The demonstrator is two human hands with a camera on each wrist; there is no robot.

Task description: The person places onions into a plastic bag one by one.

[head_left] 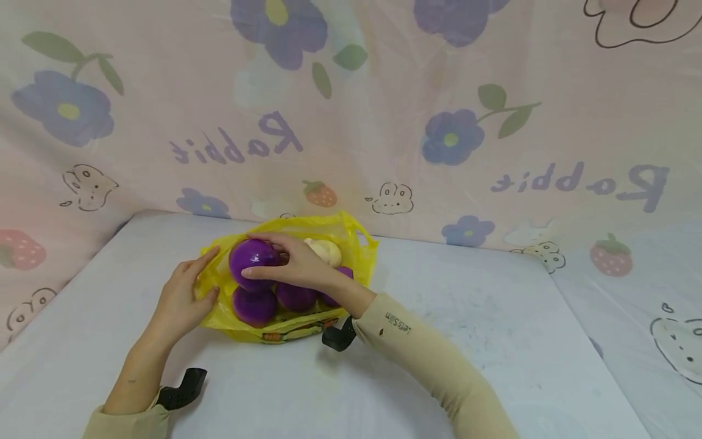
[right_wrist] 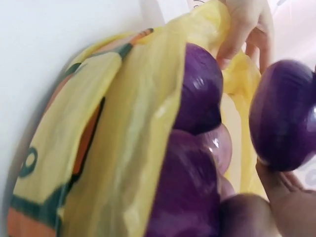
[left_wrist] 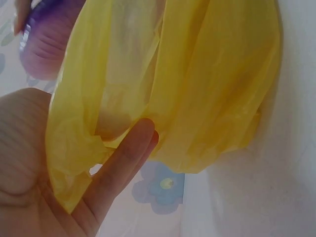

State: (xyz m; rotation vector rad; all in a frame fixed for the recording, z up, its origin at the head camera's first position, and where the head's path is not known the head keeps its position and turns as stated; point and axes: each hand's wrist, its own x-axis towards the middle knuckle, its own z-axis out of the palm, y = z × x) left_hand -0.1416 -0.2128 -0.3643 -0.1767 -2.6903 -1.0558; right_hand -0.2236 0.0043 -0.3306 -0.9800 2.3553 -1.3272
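A yellow plastic bag lies with its mouth spread, several glossy purple onions and a cream garlic-like bulb inside. My right hand grips one purple onion from its right side, thumb in front and fingers behind, above the others. In the right wrist view that held onion stands apart from those in the bag. My left hand holds the bag's left edge. Yellow film runs between the palm and fingers of the left hand in the left wrist view.
The bag rests on a white-covered table near its back edge. Behind hangs a pink curtain printed with flowers and rabbits. Black wrist mounts stick out below both wrists.
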